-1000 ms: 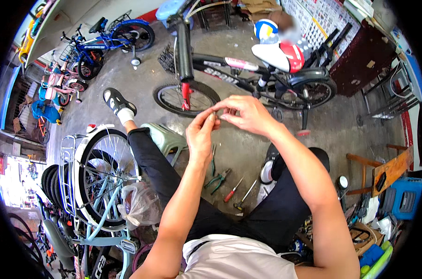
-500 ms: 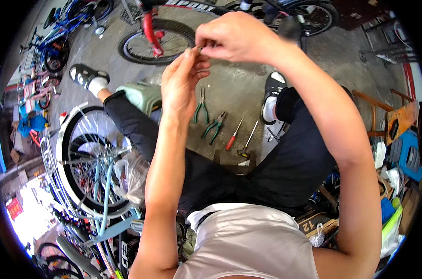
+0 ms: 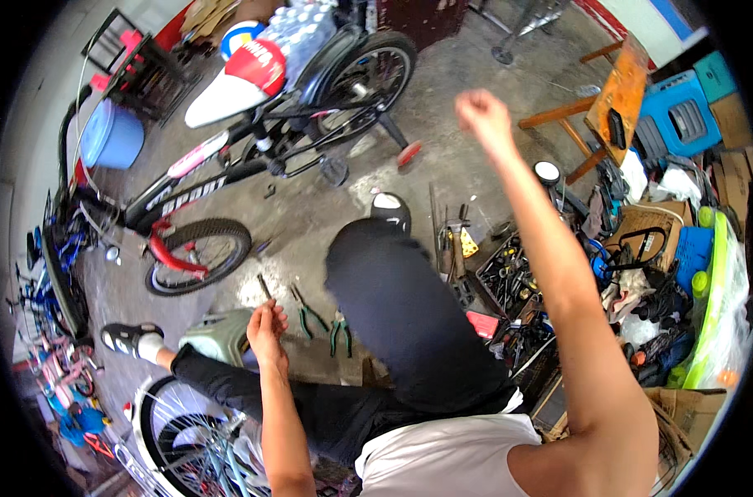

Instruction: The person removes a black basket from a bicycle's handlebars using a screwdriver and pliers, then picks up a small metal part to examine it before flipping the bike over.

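My left hand (image 3: 267,335) is closed in a pinch around a short, dark, thin rod (image 3: 263,287), which points up from the fingertips. Two pairs of green-handled pliers lie on the floor to its right: one pair (image 3: 311,315) with its handles spread, the other (image 3: 341,335) close to my knee. My right hand (image 3: 484,118) is raised far out at the upper right, fingers curled in; whatever they may hold is hidden. Below and right of it, a tray of loose metal parts and tools (image 3: 513,277) sits beside my leg.
A black bicycle (image 3: 190,195) with a red fork stands ahead to the left. A grey-green plastic stool (image 3: 219,335) is by my left leg, with a detached-looking wheel (image 3: 157,422) below. A wooden stool (image 3: 612,103), blue plastic stool (image 3: 683,112) and piled clutter fill the right.
My hands have come apart. The right has swung out to the right; the left has dropped lower with the rod. The view has turned right, and my right knee now stands higher.
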`<state>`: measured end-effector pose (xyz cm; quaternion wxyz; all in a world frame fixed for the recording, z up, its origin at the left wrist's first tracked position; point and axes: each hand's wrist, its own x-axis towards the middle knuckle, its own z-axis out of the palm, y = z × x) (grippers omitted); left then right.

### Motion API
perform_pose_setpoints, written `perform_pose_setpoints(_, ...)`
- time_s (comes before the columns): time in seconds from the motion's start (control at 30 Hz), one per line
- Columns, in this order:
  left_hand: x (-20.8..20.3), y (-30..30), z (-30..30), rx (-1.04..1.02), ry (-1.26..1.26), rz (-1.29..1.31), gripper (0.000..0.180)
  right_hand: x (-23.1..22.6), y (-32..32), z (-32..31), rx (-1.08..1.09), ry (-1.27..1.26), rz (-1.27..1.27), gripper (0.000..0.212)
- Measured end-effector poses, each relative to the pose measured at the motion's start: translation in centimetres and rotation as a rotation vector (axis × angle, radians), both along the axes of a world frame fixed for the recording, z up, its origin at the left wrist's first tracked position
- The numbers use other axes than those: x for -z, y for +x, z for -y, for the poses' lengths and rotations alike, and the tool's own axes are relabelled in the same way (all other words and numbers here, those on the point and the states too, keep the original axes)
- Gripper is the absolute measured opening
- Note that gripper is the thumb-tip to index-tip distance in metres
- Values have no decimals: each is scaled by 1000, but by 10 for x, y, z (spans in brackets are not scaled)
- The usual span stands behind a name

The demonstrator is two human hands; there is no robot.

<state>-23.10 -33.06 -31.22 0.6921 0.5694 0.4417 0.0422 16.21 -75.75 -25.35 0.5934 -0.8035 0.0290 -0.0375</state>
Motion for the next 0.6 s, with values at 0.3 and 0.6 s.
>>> perform_pose_setpoints(0.3, 62, -6, 54, -86, -254, -131, 18, 256, -119, 19, 121, -628, -445, 22)
perform_pose_setpoints(0.6, 101, -48, 76, 65, -251, -281, 19, 306, -82, -53, -162, -753, -200, 17)
